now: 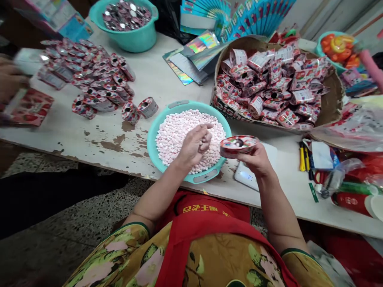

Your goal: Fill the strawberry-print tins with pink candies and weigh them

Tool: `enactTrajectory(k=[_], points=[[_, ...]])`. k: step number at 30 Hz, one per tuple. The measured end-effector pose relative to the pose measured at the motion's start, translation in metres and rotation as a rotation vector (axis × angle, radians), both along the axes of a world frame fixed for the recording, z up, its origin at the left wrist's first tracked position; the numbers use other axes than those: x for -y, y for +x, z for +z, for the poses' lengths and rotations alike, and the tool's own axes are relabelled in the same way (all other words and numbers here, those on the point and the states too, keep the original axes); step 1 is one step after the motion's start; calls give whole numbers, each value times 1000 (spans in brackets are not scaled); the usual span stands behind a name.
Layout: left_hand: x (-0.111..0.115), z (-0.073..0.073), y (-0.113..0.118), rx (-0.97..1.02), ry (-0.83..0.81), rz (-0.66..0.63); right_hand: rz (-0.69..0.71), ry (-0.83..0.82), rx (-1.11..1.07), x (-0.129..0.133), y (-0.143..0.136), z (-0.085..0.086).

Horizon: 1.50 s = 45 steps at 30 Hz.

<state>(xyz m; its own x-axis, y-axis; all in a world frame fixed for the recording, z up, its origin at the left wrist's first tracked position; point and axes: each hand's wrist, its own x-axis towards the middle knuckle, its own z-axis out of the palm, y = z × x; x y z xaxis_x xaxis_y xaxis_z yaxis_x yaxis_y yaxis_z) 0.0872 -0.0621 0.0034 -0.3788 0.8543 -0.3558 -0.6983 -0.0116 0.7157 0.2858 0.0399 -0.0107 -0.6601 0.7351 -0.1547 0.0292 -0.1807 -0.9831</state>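
My left hand [196,146] is over the teal basin [152,145], its fingers curled and the index finger partly stretched out. Whatever lies inside the curled fingers is hard to tell. Small pale pink and white candies [176,131] fill the basin. To the right of its rim, my right hand [257,159] is closed on a flat, oval red-printed packet [235,150] with a round hole in its upturned end. Below this hand lies a white digital scale [245,175], partly hidden by the hand and wrist.
Many similar packets stand at left [98,89], and more fill a cardboard box [335,95]. Behind are a basin of shiny lids [134,38] and fanned blue cards [260,18]. Another person's hand [12,79] holds a red packet at left. Cutters [303,157] lie at right.
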Motion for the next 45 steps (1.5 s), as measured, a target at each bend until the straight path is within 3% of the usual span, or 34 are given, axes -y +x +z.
enactTrajectory(k=[3, 5, 9, 12, 16, 18, 21, 23, 28, 35, 40, 45], points=[[12, -4, -13, -210, 13, 59, -333, 227, 103, 0, 51, -12], [16, -10, -19, -221, -25, 142, -496, 381, 300, -3, 84, -25], [12, -17, -21, -48, -79, 196, -564, 389, 563, -18, 125, -59], [4, -18, -17, 69, -95, 121, -528, 368, 616, -28, 133, -78], [1, -18, -23, 81, -108, 84, -638, 500, 590, -26, 143, -81], [1, -14, -29, 98, -107, 134, -722, 513, 518, -20, 152, -79], [-1, -2, -33, 178, -145, 340, -815, 467, 438, -7, 164, -80], [-1, 7, -30, 204, -181, 372, -869, 427, 423, 2, 168, -84], [4, 13, -17, 152, -232, 75, -945, 336, 374, 15, 170, -94], [10, -9, -37, -65, -203, 81, -974, 320, 367, 21, 171, -94], [9, -8, -41, -83, -222, 104, -973, 321, 363, 23, 174, -97], [7, -10, -39, -185, -222, -50, -991, 294, 340, 27, 177, -102]])
